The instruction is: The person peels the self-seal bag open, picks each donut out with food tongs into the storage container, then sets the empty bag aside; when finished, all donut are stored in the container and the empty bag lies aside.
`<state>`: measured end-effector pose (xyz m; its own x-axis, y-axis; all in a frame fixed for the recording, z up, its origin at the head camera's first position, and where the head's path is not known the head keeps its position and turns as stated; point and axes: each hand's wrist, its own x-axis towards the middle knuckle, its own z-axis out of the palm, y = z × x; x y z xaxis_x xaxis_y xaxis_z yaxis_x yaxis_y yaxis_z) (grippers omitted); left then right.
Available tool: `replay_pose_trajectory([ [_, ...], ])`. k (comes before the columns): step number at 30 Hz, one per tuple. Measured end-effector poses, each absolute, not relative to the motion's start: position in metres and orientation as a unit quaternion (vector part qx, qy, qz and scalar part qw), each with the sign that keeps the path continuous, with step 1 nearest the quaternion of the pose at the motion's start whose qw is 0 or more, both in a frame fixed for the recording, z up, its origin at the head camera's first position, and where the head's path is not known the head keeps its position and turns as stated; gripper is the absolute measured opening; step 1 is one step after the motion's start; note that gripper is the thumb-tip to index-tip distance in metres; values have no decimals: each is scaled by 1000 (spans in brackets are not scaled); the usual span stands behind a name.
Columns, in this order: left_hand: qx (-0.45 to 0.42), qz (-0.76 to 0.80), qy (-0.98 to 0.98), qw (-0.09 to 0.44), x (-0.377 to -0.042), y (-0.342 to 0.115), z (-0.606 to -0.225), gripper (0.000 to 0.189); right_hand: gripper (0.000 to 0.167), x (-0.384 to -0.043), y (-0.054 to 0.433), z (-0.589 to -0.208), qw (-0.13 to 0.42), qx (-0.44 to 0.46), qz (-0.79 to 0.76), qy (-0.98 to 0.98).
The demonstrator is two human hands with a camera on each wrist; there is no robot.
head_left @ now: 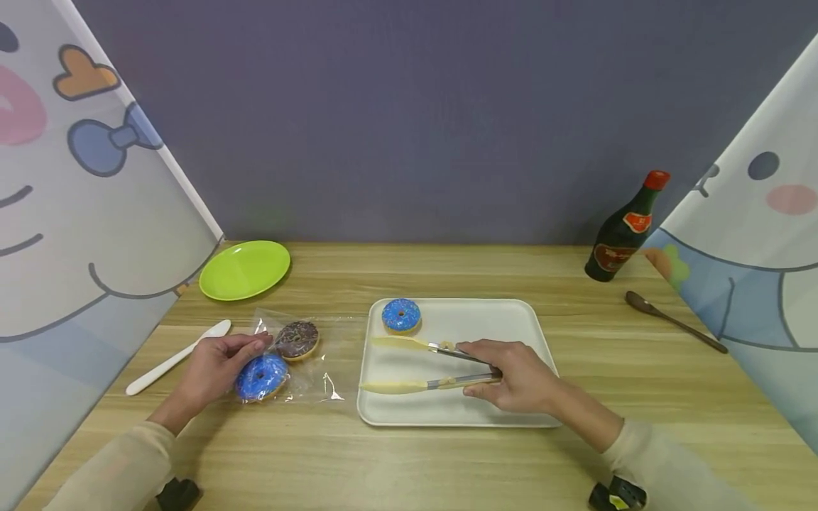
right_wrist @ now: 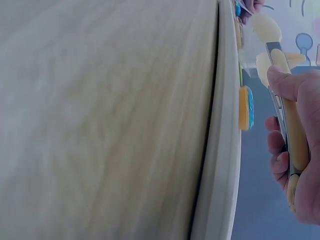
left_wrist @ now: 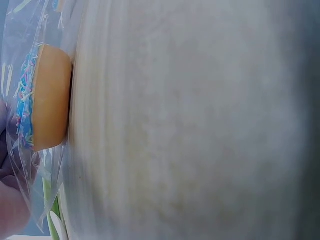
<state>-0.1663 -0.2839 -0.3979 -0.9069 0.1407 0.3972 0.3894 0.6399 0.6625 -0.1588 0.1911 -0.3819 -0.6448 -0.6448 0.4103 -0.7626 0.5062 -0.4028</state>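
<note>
My left hand (head_left: 217, 369) pinches the edge of a clear plastic bag (head_left: 322, 387) lying left of the tray. Inside the bag are a blue sprinkled donut (head_left: 255, 378) beside the fingers and a chocolate donut (head_left: 299, 341) behind it. In the left wrist view the blue donut's tan side (left_wrist: 51, 97) shows through the plastic. My right hand (head_left: 520, 376) grips a pair of tongs (right_wrist: 296, 130), their cream tips spread apart and holding nothing over the white tray (head_left: 473, 413). Another blue donut (head_left: 401, 309) lies at the tray's back left corner.
A green plate (head_left: 245, 271) stands at the back left, with a white knife-like utensil (head_left: 179, 358) left of my left hand. On the right are a dark bottle (head_left: 620, 234) with a red cap and a brown wooden spoon (head_left: 677, 323). A grey wall (head_left: 409, 142) closes the back.
</note>
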Motion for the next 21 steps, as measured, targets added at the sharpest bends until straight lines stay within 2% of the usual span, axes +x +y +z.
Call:
replay_pose_trajectory([
  [21, -156, -415, -880, 168, -164, -282, -398, 12, 52, -164, 143, -385, 98, 380, 245, -886],
])
